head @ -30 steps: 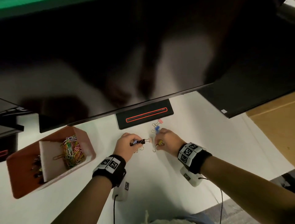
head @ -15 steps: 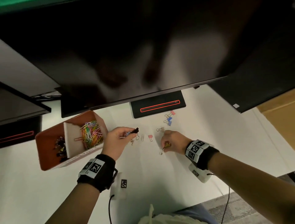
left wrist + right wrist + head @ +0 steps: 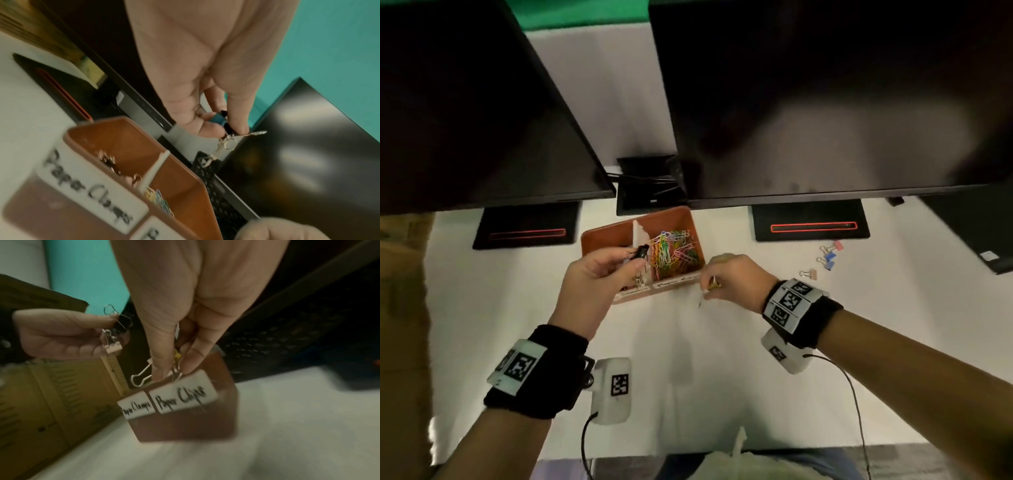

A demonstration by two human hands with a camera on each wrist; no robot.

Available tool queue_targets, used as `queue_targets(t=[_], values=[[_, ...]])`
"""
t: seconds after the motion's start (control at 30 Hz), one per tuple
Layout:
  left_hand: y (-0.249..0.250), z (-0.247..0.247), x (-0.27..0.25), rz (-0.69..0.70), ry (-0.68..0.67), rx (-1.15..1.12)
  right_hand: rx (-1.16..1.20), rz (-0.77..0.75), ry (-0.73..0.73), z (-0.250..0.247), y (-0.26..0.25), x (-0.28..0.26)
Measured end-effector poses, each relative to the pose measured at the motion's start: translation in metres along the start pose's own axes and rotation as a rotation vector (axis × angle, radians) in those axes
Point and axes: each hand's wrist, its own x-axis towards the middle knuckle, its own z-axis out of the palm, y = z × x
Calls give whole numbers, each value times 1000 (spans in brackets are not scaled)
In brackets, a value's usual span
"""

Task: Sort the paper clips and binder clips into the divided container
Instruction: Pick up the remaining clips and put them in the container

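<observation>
The brown divided container [image 3: 695,236] stands on the white table; its right compartment holds coloured paper clips [image 3: 674,253]. Its front labels read "Paper Clamps" [image 3: 136,408] on the left and "Paper Clips" [image 3: 182,398] on the right. My left hand [image 3: 635,261] hovers over the left compartment and pinches several binder clips: a black one [image 3: 642,251], a blue one [image 3: 218,120] and a beige one [image 3: 113,348] that hangs down. My right hand [image 3: 709,287] is at the container's front right corner and pinches a yellow binder clip [image 3: 178,355] with silver handles.
Several loose binder clips [image 3: 827,258], pink, blue and beige, lie on the table to the right. Two dark monitors hang low overhead; their stands [image 3: 811,221] are behind. A black mesh tray [image 3: 647,192] sits behind the container. A cardboard box [image 3: 400,291] is at the left.
Both hands have travelled left from the loose clips to the container, still holding their clips. The left hand now hovers over the left compartment, the right at its front corner.
</observation>
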Motion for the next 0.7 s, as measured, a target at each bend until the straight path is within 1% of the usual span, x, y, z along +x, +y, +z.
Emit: queue_targets(t=[0.13, 0.2, 0.27, 0.3, 0.37, 0.43, 0.53, 0.6, 0.63, 0.7], values=[[5, -49, 8, 5, 101, -21, 10, -97, 90, 0, -56, 62], [6, -63, 18, 0, 152, -12, 21, -84, 113, 5, -79, 94], [5, -69, 31, -54, 183, -27, 35, -40, 105, 11, -98, 120], [4, -70, 38, -100, 161, -47, 36, -21, 99, 15, -104, 129], [-2, -72, 49, -201, 60, -66, 25, 33, 69, 22, -109, 139], [-7, -71, 55, -271, -23, -1, 33, 73, 60, 26, -104, 137], [-6, -60, 51, -280, -58, 115, 104, 51, 98, 20, -83, 110], [-4, -51, 42, -245, -79, 212, 81, 15, 114, 11, -62, 79], [-4, -46, 38, -205, -99, 274, 55, 17, 112, 5, -48, 61], [-2, -30, 29, -103, -154, 389, -1, 62, 106, -5, -16, 22]])
